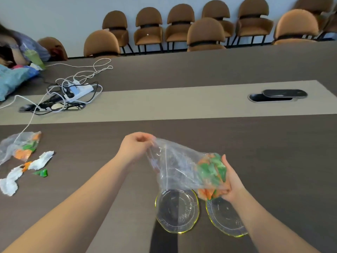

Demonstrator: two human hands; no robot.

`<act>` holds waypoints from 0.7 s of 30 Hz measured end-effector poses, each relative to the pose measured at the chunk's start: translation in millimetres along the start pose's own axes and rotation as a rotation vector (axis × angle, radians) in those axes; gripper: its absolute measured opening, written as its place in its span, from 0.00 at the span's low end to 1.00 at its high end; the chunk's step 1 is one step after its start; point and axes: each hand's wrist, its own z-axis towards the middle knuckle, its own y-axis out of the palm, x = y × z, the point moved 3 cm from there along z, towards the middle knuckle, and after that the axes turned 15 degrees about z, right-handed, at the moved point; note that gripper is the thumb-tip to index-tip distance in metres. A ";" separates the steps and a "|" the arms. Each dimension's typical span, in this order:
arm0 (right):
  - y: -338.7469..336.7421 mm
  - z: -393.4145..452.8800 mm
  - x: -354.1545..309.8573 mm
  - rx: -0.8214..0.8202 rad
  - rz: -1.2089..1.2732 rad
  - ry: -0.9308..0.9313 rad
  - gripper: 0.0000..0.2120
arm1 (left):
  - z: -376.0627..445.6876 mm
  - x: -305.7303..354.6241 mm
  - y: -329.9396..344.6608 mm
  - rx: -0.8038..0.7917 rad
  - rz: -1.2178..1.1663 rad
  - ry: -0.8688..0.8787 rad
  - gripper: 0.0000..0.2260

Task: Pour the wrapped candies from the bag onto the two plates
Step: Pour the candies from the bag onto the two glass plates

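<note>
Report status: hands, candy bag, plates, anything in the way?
Left hand pinching bag end, right hand cupping candies inside. Two plates below, bare. Nothing in the way.

pwr strip (80, 92), cables (94, 68), chairs (148, 28), tissue (11, 181)

Above both glass plates (177, 210), blocked by the clear bag (182, 168) stretched between left hand (135, 147) and right hand (230, 181). Open brown table (273, 143) to the right and beyond the bag. Leftward, hemmed by a second bag (20, 146), crumpled tissue (11, 181) and a green wrapper (42, 173); farther back, tangled cables (73, 92).
</note>
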 end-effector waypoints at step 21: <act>-0.9 -22.9 -22.0 0.146 -0.491 -0.361 0.04 | -37.3 -126.6 102.4 -0.227 -0.310 -0.472 0.11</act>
